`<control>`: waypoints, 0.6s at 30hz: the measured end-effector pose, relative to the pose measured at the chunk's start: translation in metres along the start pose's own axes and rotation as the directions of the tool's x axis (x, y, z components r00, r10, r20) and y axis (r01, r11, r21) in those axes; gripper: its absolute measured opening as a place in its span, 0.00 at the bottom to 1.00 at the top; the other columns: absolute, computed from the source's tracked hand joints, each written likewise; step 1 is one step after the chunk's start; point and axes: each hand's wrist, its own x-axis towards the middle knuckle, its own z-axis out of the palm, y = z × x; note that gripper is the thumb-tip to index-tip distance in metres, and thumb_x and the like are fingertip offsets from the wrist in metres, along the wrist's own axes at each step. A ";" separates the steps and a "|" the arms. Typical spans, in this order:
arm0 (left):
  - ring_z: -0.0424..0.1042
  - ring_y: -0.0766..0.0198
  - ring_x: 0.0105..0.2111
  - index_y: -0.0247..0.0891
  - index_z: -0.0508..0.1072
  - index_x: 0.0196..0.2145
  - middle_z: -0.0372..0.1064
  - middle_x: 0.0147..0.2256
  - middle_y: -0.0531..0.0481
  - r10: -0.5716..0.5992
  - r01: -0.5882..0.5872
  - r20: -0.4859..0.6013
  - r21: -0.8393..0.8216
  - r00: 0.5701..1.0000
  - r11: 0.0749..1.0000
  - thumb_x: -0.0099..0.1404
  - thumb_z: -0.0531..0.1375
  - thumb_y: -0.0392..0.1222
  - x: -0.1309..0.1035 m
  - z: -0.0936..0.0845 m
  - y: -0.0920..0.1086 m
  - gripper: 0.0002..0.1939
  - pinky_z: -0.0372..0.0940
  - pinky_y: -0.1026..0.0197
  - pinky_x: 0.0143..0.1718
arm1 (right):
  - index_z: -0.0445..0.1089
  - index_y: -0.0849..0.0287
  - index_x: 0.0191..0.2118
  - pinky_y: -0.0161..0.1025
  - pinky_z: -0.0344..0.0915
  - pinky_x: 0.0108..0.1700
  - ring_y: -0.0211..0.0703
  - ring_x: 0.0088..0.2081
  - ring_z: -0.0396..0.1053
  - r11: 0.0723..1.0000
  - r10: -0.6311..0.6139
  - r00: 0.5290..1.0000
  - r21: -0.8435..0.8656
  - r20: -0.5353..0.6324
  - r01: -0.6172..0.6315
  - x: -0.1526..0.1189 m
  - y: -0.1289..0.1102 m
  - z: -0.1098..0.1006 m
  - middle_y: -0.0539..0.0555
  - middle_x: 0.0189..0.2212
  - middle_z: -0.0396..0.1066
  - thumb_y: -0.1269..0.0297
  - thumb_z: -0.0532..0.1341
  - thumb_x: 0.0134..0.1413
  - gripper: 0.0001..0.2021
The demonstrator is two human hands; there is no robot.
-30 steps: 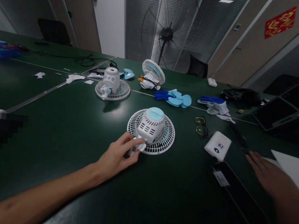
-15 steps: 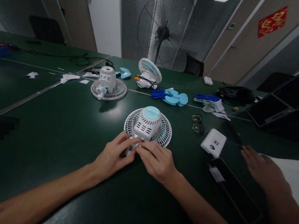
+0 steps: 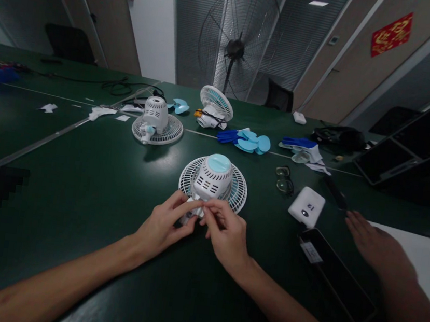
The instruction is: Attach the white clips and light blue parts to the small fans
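Observation:
A small white fan (image 3: 211, 182) with a light-blue cap lies grille-down on the green table in front of me. Its white neck points toward me. My left hand (image 3: 166, 223) is closed around that neck, thumb and fingers on either side. My right hand (image 3: 228, 238) meets it there from the right, with thumb and fingertips pinched together at the neck. Whatever lies between those right fingertips is too small and hidden to make out.
Two similar fans, one face-down (image 3: 155, 117) and one tilted (image 3: 215, 110), sit farther back. Blue fan blades (image 3: 254, 142), glasses (image 3: 283, 180), a white box (image 3: 307, 206) and a black phone-like slab (image 3: 338, 275) lie around. Another person's hand (image 3: 379, 244) rests at right.
My right hand has shifted slightly, its fingers now more curled and pinched at the neck. The left hand keeps its hold, and the fan stays in place.

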 end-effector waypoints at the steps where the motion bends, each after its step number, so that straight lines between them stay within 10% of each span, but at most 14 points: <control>1: 0.71 0.63 0.41 0.47 0.68 0.63 0.64 0.45 0.48 0.000 0.000 0.001 0.001 1.000 1.000 0.74 0.59 0.36 0.000 0.000 0.000 0.22 0.73 0.60 0.39 | 0.71 0.55 0.52 0.35 0.77 0.34 0.40 0.36 0.79 0.992 -0.098 0.995 -0.085 0.003 0.098 0.000 0.001 -0.003 0.53 0.39 0.77 0.68 0.59 0.71 0.08; 6: 0.72 0.63 0.41 0.45 0.69 0.61 0.65 0.46 0.48 -0.009 0.009 -0.025 -0.012 1.000 1.000 0.73 0.61 0.35 0.001 0.001 -0.001 0.21 0.73 0.60 0.40 | 0.70 0.59 0.58 0.42 0.78 0.46 0.48 0.49 0.77 0.753 -0.498 0.840 -0.372 0.216 0.542 0.003 0.012 -0.019 0.60 0.49 0.76 0.76 0.60 0.66 0.17; 18: 0.71 0.64 0.41 0.44 0.70 0.61 0.66 0.45 0.49 0.017 -0.019 -0.062 -0.030 0.998 0.999 0.72 0.61 0.32 0.004 0.000 0.004 0.21 0.73 0.60 0.41 | 0.72 0.59 0.57 0.43 0.77 0.50 0.46 0.49 0.78 0.726 -0.549 0.816 -0.379 0.182 0.573 0.007 0.015 -0.019 0.58 0.49 0.79 0.79 0.61 0.65 0.17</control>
